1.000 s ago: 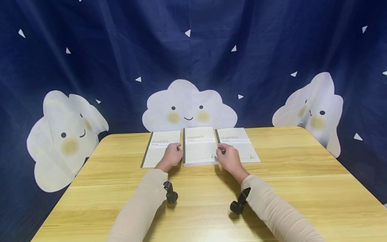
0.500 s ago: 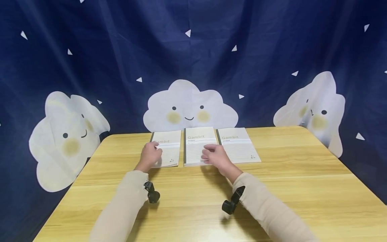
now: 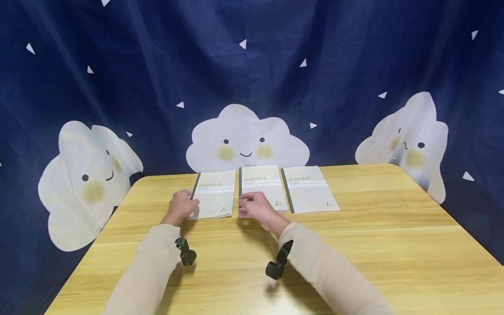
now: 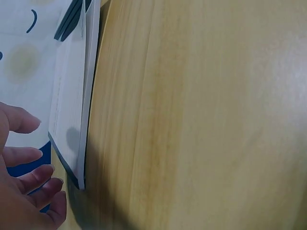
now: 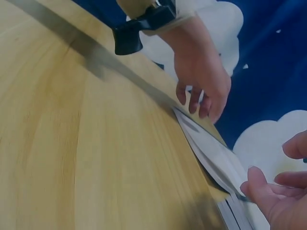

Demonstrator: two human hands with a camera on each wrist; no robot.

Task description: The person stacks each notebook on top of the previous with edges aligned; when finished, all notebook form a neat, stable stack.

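Observation:
Three white notebooks marked "Gambit", each with a dark spine on its left side, lie in a row at the table's far edge. Beside the spine of the left notebook (image 3: 214, 197) is my left hand (image 3: 182, 206). Its fingers are spread and loosely bent in the left wrist view, holding nothing. My right hand (image 3: 257, 210) hovers at the lower left part of the middle notebook (image 3: 261, 181), covering that corner; its fingers (image 5: 259, 189) look relaxed and grip nothing. No hand is near the right notebook (image 3: 311, 192).
The wooden table (image 3: 354, 262) stretches toward me and to both sides. Behind it hangs a dark blue curtain (image 3: 334, 65) with white clouds. A black wrist camera (image 3: 186, 252) sits on the left sleeve, another black camera (image 3: 278, 261) on the right.
My left hand has moved left, from the gap beside the middle notebook to the left notebook's spine. My right hand has moved left across the middle notebook. The notebooks stay about where they were.

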